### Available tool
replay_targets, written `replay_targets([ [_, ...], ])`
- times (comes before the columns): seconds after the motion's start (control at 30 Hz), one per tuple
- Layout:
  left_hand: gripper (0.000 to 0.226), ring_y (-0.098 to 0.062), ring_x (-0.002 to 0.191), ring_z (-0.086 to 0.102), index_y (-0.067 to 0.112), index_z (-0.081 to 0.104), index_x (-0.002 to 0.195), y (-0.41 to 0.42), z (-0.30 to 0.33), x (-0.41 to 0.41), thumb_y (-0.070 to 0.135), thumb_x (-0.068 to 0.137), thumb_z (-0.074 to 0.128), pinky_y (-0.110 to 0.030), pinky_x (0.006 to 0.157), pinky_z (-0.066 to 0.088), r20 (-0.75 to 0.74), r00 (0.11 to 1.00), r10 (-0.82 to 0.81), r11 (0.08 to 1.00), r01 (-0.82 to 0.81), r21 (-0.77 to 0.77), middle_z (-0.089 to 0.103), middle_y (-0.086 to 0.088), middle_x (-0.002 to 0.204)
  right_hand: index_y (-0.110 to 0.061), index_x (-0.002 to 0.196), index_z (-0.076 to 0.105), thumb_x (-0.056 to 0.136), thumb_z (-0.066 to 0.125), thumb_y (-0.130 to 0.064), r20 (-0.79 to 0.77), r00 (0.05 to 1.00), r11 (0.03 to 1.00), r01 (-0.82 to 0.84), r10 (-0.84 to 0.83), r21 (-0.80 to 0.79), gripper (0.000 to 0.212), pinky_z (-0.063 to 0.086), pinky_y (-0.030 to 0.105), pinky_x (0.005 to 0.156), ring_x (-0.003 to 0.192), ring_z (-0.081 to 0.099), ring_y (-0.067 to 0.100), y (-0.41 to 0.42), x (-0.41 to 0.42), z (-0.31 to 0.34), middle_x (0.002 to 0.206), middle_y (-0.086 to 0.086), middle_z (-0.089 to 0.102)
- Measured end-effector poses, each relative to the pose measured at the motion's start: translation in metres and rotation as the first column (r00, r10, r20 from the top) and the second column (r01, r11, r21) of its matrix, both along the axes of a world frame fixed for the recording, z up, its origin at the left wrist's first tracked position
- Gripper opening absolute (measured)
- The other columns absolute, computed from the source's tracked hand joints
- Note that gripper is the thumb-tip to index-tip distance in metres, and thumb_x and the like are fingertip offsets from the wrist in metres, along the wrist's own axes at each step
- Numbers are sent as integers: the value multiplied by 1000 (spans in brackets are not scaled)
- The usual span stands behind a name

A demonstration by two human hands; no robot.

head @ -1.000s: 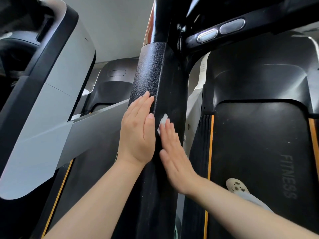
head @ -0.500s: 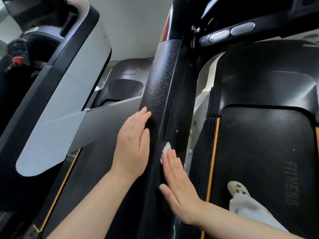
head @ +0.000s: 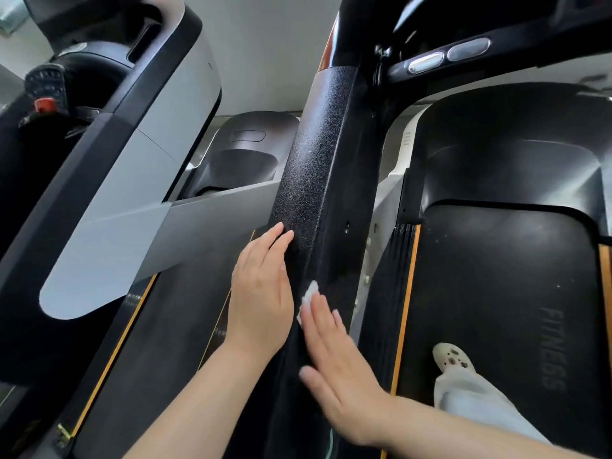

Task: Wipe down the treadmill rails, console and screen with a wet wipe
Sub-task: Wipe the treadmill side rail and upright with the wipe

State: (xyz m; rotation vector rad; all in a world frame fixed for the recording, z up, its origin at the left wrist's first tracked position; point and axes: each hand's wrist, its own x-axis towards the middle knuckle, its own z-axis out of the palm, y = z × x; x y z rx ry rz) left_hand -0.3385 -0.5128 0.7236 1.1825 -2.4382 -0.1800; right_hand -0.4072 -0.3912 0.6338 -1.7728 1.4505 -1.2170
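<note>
Flat and straight-fingered, the right hand [head: 334, 362] presses a small white wet wipe [head: 308, 297] against the textured black upright post [head: 314, 180] of the treadmill; nothing is curled round the wipe, which peeks out just beyond the fingertips, pinned between palm and post. On the post's left face the left hand [head: 261, 293] lies open as well, fingers together, resting against the surface and holding nothing. Compared with a second ago, both hands sit lower on the post: the wipe has travelled down from the middle stretch toward the nearer, lower part, and the left hand has followed it down (the view has tilted too, so some of the shift is the head's). That suggests a downward stroke along this upright is under way, with the upper section probably covered. The handrail with its oval sensors [head: 447, 56], far right, and the console of the task do not appear touched at this moment, so most of the job likely remains.
</note>
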Motion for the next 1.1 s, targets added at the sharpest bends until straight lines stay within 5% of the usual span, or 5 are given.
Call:
replay_targets([
  [0.23, 46, -27, 116, 47, 1, 58, 122, 3, 1, -4, 13, 88, 30, -33, 102, 30, 42, 999, 34, 998, -31, -62, 56, -13, 129, -36, 137, -16, 92, 6, -42, 142, 938, 940, 291, -318, 181, 50, -16, 23, 113, 131, -29, -12, -108, -61, 34, 147, -19, -23],
  [0.5, 47, -24, 115, 46, 0, 59, 121, 3, -2, -4, 12, 88, 28, -31, 101, 32, 4, 1000, 14, 997, -14, -73, 58, -14, 126, -34, 146, -23, 99, 5, -53, 93, 995, 998, 43, -47, 42, 58, -9, 33, 116, 145, -16, 13, 26, 33, -6, 156, -12, -24],
  [0.73, 52, -37, 113, 54, -2, 61, 118, -2, -3, -9, 17, 87, 25, -46, 100, 41, -32, 999, 9, 999, -10, -46, 60, -17, 124, -34, 143, -10, 84, -3, -74, 233, 909, 937, 325, -347, 128, 72, -17, 20, 112, 141, -17, -4, -75, -23, 26, 154, -18, -17],
  [0.97, 53, -37, 112, 55, -3, 60, 119, -1, -3, -4, 17, 85, 23, -46, 99, 42, -9, 1000, -16, 997, 15, -76, 61, -17, 123, -36, 141, -23, 93, -1, -62, 165, 973, 984, 148, -163, 101, 59, -12, 32, 116, 143, -20, 6, 35, 61, 1, 153, -19, -27],
  [1.1, 52, -37, 112, 55, -3, 60, 119, 1, -4, -4, 15, 85, 25, -46, 98, 42, 5, 1000, -15, 997, 15, -75, 60, -17, 123, -35, 140, -17, 90, -1, -65, 157, 945, 950, 261, -288, 172, 61, -17, 27, 115, 139, -24, -3, -14, 27, 6, 148, -20, -28],
])
